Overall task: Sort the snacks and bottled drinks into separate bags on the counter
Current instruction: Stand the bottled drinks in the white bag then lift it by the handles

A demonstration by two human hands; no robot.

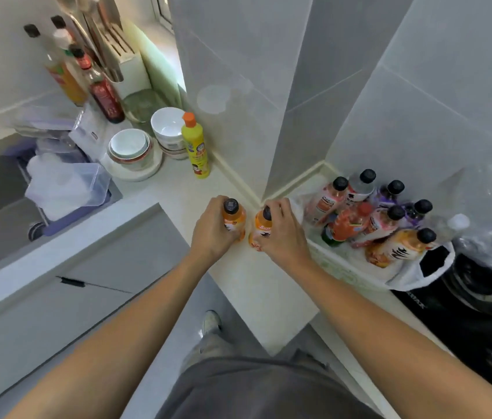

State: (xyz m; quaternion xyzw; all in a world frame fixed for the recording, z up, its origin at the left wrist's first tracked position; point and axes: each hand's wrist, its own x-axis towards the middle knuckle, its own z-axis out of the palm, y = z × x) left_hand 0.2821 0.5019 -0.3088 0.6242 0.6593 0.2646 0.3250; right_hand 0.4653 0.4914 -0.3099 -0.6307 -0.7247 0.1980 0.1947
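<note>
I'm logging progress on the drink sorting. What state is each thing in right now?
Left hand: gripping an upright orange bottle, capped.
Right hand: gripping a second orange bottle, capped.
White bag: open, holding capped bottles, some leaning.
Yellow squeeze bottle: upright, capped.
Bowls: stacked, empty.

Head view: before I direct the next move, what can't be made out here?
- Labels of the two orange bottles: the left hand and right hand wrap them; each grip hides the print.
- Snacks: none identifiable; the clear plastic at the right edge is glare-washed and cut off.
- White bag: its bottles hide the bottom.
- Bottles' label text: too small and blurred.
</note>
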